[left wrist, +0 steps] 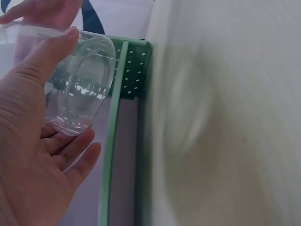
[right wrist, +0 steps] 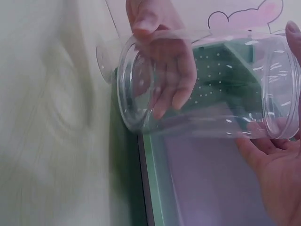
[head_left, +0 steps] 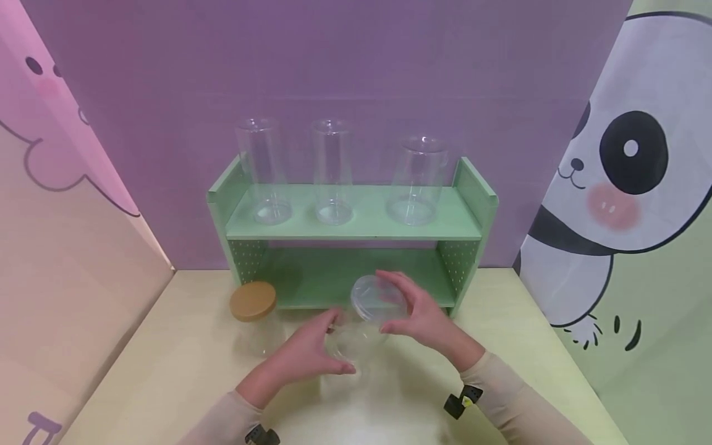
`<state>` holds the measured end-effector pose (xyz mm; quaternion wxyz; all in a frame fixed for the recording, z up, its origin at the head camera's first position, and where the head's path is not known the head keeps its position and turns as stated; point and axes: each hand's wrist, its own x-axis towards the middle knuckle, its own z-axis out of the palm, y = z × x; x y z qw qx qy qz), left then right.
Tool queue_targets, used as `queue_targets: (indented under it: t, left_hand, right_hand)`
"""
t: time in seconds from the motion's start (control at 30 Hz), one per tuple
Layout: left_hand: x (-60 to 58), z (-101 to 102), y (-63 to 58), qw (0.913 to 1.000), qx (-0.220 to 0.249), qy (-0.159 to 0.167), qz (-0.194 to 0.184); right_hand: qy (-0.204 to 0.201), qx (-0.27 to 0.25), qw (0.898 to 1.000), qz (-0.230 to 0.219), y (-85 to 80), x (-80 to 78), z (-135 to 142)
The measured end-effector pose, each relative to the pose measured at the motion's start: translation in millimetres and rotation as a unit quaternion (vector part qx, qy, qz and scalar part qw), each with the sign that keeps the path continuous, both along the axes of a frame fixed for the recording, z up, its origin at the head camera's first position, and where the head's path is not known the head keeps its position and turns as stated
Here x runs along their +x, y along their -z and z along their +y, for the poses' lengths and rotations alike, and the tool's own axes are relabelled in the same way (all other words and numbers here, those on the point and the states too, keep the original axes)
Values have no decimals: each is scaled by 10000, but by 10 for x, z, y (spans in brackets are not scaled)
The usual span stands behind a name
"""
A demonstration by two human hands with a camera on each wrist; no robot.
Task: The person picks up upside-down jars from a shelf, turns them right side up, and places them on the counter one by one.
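Both hands hold a clear cylindrical jar [right wrist: 214,117] above the table, in front of the shelf. Its round, translucent top end [head_left: 375,298] looks like a lid. My left hand [head_left: 306,351] grips the lower end, the thumb on one side and the fingers on the other. At the top end, my right hand [head_left: 425,315] has its thumb and fingers spread round the rim. In the left wrist view the jar's bottom [left wrist: 89,77] shows between thumb and fingers. Left of my left hand, another clear jar with a brown lid [head_left: 253,301] stands on the table.
A green two-tier shelf [head_left: 353,230] stands against the purple back wall [head_left: 378,62]. On its upper board are three clear jars, at the left [head_left: 269,179], the middle [head_left: 334,179] and the right [head_left: 416,185]. Pale side walls with cartoon drawings flank the table [head_left: 183,346].
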<state>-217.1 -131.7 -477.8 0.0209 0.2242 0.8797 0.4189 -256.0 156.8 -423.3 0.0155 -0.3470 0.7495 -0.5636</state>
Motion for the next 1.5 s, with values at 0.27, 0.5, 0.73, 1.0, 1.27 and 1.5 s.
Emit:
queue_targets:
  t: [0.27, 0.5, 0.73, 1.0, 1.27, 1.5]
  left_hand:
    - [-52, 177, 189, 9968, 620, 502, 34]
    - [-60, 263, 244, 9931, 940, 688, -162]
    - [-35, 258, 240, 9942, 902, 523, -251]
    - [100, 53, 73, 9978, 584, -296, 54]
    - [138, -391, -423, 9581, 1584, -1002, 2166]
    - [-47, -928, -859, 8738, 2722, -3191, 2459]
  right_hand:
    - [48, 236, 9997, -45, -41, 67, -115]
    - [1, 341, 9994, -68, -20, 90, -120]
    - [27, 512, 9987, 23, 13, 82, -124]
    - [126, 415, 9990, 83, 44, 59, -118]
    - [180, 351, 9992, -76, 85, 33, -89]
    - [205, 374, 9991, -71, 77, 36, -103]
